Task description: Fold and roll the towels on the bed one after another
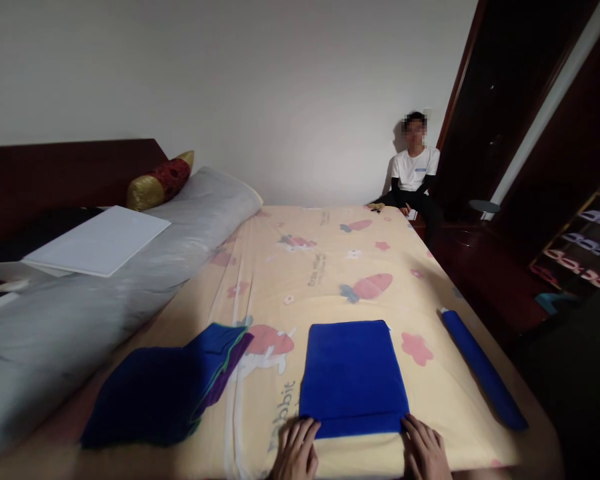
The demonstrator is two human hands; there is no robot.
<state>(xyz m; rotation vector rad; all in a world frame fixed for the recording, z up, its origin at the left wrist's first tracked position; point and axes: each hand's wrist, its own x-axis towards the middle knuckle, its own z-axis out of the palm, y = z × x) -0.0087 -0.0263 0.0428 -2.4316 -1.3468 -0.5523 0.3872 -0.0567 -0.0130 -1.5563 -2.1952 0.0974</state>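
A blue cloth (355,370), folded into a rectangle, lies flat on the bed in front of me, with a narrow band turned over along its near edge. My left hand (297,450) pinches its near left corner. At the near right corner, my right hand (424,447) has its fingers closed on the same edge. To the right is a blue cloth roll (483,370), slanting along the bed's side. A loose pile of dark blue and purple cloths (150,393) rests on the left, touched by neither hand.
The bed's sheet (320,307) has carrot and rabbit prints. Grey bedding (180,247) runs along the left, bearing a white board (105,240) and a red-gold bolster (163,181). A person (415,170) sits at the far right corner. Shoes fill a rack (575,260) at right.
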